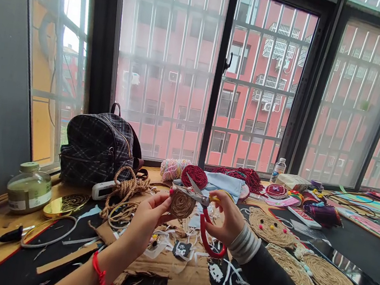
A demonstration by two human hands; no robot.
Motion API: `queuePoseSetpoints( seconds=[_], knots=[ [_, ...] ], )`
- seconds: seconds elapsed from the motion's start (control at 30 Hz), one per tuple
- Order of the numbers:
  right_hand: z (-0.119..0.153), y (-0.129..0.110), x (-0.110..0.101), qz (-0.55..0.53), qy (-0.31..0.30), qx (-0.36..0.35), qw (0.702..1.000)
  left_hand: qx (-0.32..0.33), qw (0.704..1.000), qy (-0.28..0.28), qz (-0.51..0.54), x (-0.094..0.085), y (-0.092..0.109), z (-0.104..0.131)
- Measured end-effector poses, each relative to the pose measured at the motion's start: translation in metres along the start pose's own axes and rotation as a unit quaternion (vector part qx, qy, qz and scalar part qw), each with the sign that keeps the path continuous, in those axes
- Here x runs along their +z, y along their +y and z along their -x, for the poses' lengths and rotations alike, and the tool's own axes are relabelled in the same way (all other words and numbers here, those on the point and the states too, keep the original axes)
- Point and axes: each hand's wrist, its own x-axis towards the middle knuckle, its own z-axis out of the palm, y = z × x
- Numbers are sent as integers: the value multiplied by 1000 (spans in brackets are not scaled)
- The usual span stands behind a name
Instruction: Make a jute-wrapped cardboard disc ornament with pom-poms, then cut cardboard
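Between the fingers of my left hand (pixel 154 211) is a small round coil of jute rope (pixel 183 204), raised above the table. A tiny pink-red bead or pompom shows at its upper left edge, by my fingertips. My right hand (pixel 228 222) grips a pair of scissors (pixel 206 203) with red and yellow handles. Their blades are spread and lie across the top of the coil; whether they touch it I cannot tell. Below both hands are cardboard pieces (pixel 191 276) and white paper scraps.
Larger jute coils (pixel 337 281) lie at the right beside a dark tablet-like slab (pixel 353 269). Twisted rope (pixel 129 188), a plaid backpack (pixel 98 150) and a glass jar (pixel 29 190) stand at the left. Yarn (pixel 173 168) and a water bottle (pixel 278 169) line the window side.
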Motion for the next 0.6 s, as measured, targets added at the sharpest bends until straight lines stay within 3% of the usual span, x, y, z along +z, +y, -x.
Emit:
queuePoseSetpoints(
  seconds=[0.43,0.6],
  knots=[
    [-1,4,0,-30,-23,22,999,3,1000,13,15,1,2,0],
    [0,12,4,-54,39,78,995,17,999,23,16,-1,1,-1]
  ],
)
